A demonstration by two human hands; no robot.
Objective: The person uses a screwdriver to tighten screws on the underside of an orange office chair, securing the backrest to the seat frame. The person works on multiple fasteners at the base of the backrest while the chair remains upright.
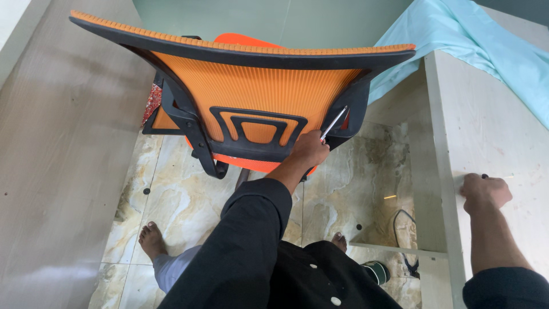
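Black sleeves nearest us. Our left hand [309, 149] grips a silver tool [333, 123] against the orange chair [251, 94] back's lower right; our right hand [485, 192], a fist, presses on the desk [492, 131] at right. We judge a fastening is being worked; steady turning comes next.

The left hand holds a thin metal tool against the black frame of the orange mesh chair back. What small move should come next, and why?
Probably steady the tool tip before turning. The left hand holds the thin silver metal tool at the black plastic frame of the orange mesh chair back, which stands tilted, while the right hand rests fisted on the pale wooden desk top, not on the chair.
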